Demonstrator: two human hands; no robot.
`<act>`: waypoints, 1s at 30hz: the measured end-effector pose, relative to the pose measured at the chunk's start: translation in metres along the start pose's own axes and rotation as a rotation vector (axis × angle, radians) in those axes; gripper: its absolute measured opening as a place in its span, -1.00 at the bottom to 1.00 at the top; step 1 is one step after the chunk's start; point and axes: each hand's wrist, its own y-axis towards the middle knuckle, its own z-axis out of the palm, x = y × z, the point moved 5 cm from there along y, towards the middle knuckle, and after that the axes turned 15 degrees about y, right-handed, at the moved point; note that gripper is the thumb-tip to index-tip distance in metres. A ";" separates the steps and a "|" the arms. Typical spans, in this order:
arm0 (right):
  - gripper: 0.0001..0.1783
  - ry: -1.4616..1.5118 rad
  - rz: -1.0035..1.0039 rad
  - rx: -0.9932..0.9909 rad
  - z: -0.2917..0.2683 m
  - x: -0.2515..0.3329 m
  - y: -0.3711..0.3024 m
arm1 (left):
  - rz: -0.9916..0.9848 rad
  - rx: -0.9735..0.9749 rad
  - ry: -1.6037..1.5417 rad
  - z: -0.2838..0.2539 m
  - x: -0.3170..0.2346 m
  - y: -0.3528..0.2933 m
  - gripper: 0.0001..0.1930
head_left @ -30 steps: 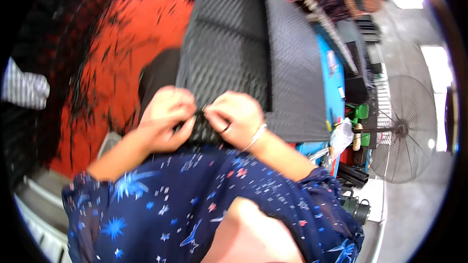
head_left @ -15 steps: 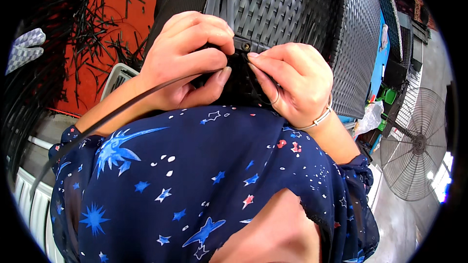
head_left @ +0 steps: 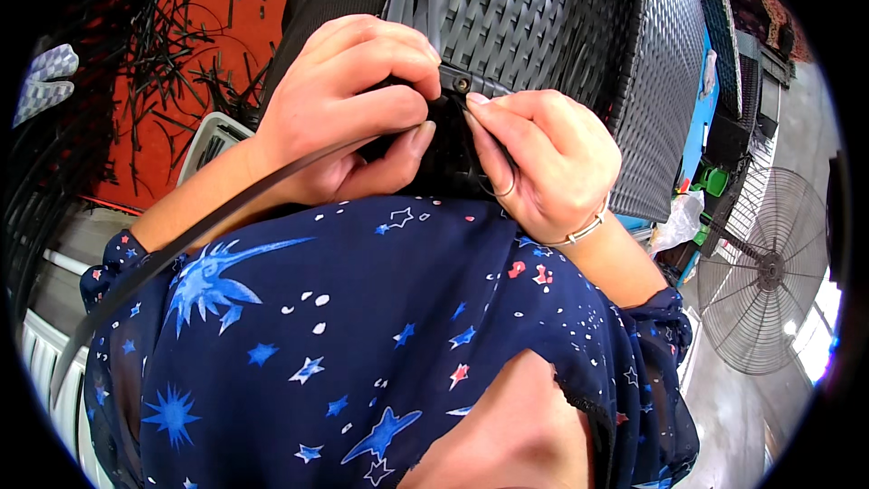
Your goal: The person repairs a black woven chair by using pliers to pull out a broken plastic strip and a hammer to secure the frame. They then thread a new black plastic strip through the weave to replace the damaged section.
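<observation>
left hand (head_left: pixel 353 109) gripping black strip (head_left: pixel 226 206) | right hand (head_left: pixel 552 154) pinching narrowly, contents unclear | both resting at near edge of woven panel (head_left: pixel 516 18)

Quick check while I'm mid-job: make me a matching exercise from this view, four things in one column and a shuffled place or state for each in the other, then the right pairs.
Things
1. Long dark strip
2. Fan
3. Right hand
4. Black scraps

Places and states
A. Wears a bracelet at the wrist
B. Scattered over the red surface
C. In the left hand's grip, trailing toward the lower left
D. Round wire cage, at the right side of the view

Pairs: 1-C, 2-D, 3-A, 4-B
</observation>
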 end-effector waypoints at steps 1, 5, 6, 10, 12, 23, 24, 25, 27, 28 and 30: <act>-0.85 -0.010 0.006 0.002 0.000 0.001 0.000 | -0.004 -0.002 -0.002 0.000 0.000 0.000 -0.87; -0.85 -0.037 0.012 0.003 -0.001 0.002 -0.002 | -0.011 -0.008 -0.007 0.000 -0.001 0.000 -0.88; -0.85 -0.039 0.010 0.001 -0.002 0.001 -0.002 | -0.013 -0.007 -0.006 0.000 -0.001 0.001 -0.88; -0.84 -0.023 0.021 0.005 -0.002 0.003 -0.001 | -0.007 -0.006 0.004 0.000 -0.001 0.000 -0.88; -0.84 -0.011 0.035 0.025 -0.002 0.006 -0.002 | -0.014 -0.001 0.007 0.000 -0.001 0.000 -0.88; -0.85 -0.044 0.017 -0.009 0.000 0.003 -0.004 | -0.009 -0.001 0.003 0.000 -0.001 0.000 -0.87; -0.85 -0.047 0.017 -0.006 0.000 0.003 -0.004 | -0.009 -0.001 0.003 0.000 -0.001 0.000 -0.87; -0.85 -0.050 0.016 -0.004 0.001 0.003 -0.004 | -0.008 -0.005 0.000 0.000 0.000 0.000 -0.87; -0.80 -0.045 0.062 0.045 0.000 0.005 -0.002 | -0.006 -0.011 -0.007 0.002 0.001 -0.001 -0.87; -0.78 -0.043 0.085 0.070 0.000 0.006 0.000 | -0.004 -0.010 0.000 0.001 0.000 -0.001 -0.87; -0.79 -0.085 0.099 0.107 0.001 0.006 0.004 | 0.002 -0.009 0.012 0.000 -0.001 0.000 -0.87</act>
